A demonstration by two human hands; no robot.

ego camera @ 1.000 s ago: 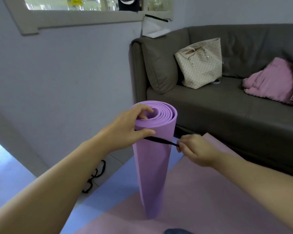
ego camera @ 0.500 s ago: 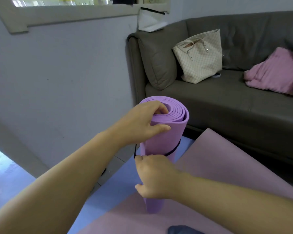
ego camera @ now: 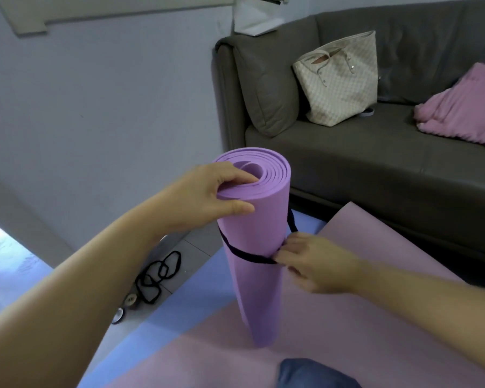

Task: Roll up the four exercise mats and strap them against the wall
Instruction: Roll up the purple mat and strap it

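While the left hand [ego camera: 205,197] grips the top rim of the upright rolled purple mat [ego camera: 259,247] standing on a pink mat [ego camera: 375,345], the right hand [ego camera: 314,261] pinches the black strap [ego camera: 249,256] encircling it.

A pale grey wall [ego camera: 95,107] fills the upper left of the frame, with a beige window ledge [ego camera: 109,7] along the top edge. At upper right a dark grey sofa [ego camera: 347,152] stands beside it, bearing a cushion [ego camera: 266,88], a checked bag [ego camera: 339,82] and a pink blanket [ego camera: 465,113]. A white paper bag [ego camera: 255,18] sits above the sofa arm. Bright light falls on the floor [ego camera: 9,264] at the left edge
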